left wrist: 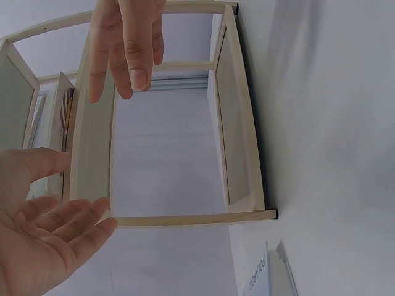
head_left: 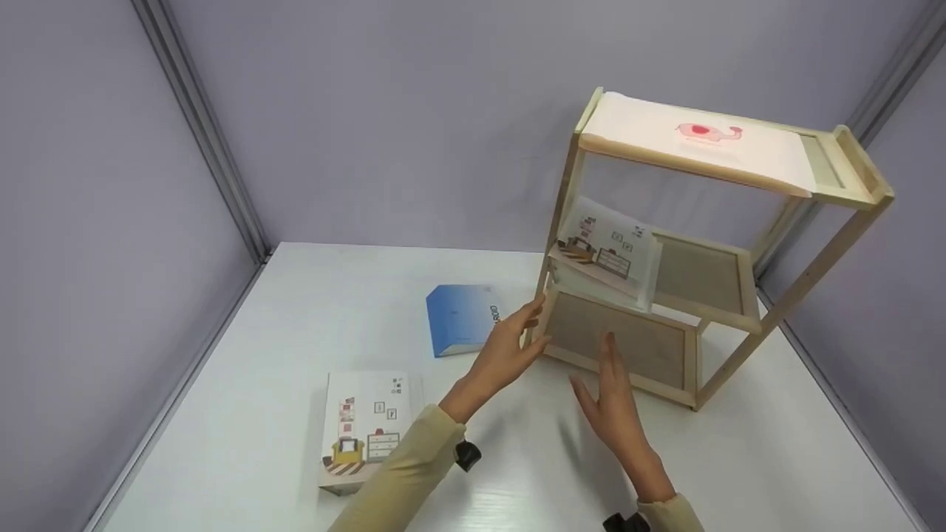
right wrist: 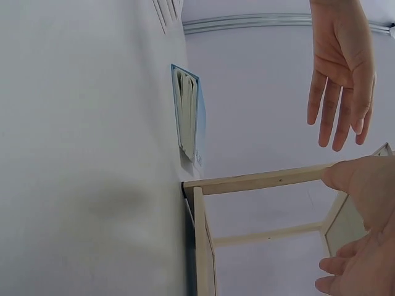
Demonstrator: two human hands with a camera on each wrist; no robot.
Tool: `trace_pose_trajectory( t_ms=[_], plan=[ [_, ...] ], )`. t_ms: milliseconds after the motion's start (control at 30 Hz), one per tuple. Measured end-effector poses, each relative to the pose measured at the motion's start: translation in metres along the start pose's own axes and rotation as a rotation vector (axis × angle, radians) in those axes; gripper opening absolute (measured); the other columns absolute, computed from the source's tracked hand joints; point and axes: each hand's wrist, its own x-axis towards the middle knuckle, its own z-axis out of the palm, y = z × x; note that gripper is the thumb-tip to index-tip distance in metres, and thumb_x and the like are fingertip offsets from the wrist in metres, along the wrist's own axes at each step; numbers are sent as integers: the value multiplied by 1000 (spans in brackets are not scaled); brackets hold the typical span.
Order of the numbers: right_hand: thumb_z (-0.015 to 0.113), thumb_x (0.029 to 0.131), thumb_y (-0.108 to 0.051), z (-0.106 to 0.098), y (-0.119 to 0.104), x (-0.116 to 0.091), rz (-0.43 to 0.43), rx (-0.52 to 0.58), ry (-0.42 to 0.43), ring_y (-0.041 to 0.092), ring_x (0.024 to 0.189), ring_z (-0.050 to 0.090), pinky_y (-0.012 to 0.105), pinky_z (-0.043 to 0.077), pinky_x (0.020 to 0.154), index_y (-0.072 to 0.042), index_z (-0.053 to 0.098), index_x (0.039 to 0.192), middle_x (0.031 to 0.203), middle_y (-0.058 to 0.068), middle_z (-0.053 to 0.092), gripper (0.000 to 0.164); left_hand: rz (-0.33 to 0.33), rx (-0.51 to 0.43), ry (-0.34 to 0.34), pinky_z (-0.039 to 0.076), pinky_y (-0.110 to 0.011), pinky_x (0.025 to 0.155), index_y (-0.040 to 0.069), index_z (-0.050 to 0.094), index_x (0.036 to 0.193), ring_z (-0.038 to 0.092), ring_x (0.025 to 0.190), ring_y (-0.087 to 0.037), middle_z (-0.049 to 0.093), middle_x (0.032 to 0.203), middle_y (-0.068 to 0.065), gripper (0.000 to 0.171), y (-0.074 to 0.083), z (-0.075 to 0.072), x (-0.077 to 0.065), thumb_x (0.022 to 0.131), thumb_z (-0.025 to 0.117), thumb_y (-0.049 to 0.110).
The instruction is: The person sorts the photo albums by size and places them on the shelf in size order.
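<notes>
In the head view my left hand (head_left: 502, 358) is beside the front left post of a small wooden shelf rack (head_left: 794, 295), its fingers extended; whether it touches the post I cannot tell. My right hand (head_left: 613, 403) hovers before the lowest shelf, fingers fairly straight, holding nothing. On the left part of the middle shelf is a white book (head_left: 602, 251) with a printed room scene. The left wrist view has my left hand (left wrist: 55, 228) palm up below the rack's shelves, and the right wrist view shows my right hand (right wrist: 367, 228) with nothing in it.
A blue book (head_left: 462, 318) lies on the white table (head_left: 273, 332), left of the rack. Nearer me is another white book (head_left: 369, 425) with a similar room print. A white cloth (head_left: 658, 137) with a pink elephant covers most of the rack's top. Walls enclose the table.
</notes>
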Motion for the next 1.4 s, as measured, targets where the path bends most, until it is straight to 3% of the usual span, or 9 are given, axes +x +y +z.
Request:
trace_pose_trajectory(
  t_ms=[367, 567, 800, 1133, 1400],
  plan=[
    [65, 87, -15, 4, 0, -3, -7, -17, -8, 42, 133, 26, 57, 30, 102, 0, 13, 148, 148, 28, 19, 81, -37, 54, -7, 43, -36, 99, 7, 49, 133, 55, 116, -21, 51, 135, -7, 45, -1, -2, -6, 91, 60, 20],
    [68, 85, -12, 8, 1, -5, -45, -24, 9, 45, 130, 29, 58, 31, 101, 10, 21, 142, 145, 32, 22, 78, -56, 58, -24, 43, -36, 99, 7, 51, 132, 54, 116, -20, 53, 133, -5, 43, -2, -1, -10, 92, 58, 24],
    [68, 84, -10, 9, 2, -7, -60, -28, 11, 47, 129, 30, 60, 32, 99, 12, 24, 140, 143, 35, 25, 75, -64, 59, -26, 42, -36, 100, 9, 50, 132, 54, 117, -20, 53, 133, -4, 44, -6, 0, -14, 92, 59, 25],
    [66, 86, -15, 12, -1, -10, -23, -15, -22, 45, 130, 29, 59, 31, 100, 5, 25, 143, 146, 31, 23, 73, -89, 65, -36, 43, -37, 99, 13, 48, 134, 52, 119, -22, 51, 135, -3, 46, -10, -2, -20, 92, 59, 24],
    [67, 85, -14, 16, 1, -12, -49, -25, -15, 45, 130, 30, 58, 33, 100, 7, 26, 142, 144, 31, 25, 73, -103, 58, -36, 43, -38, 98, 11, 48, 135, 53, 118, -23, 51, 135, -4, 46, -13, -2, -25, 92, 59, 24]
  ],
)
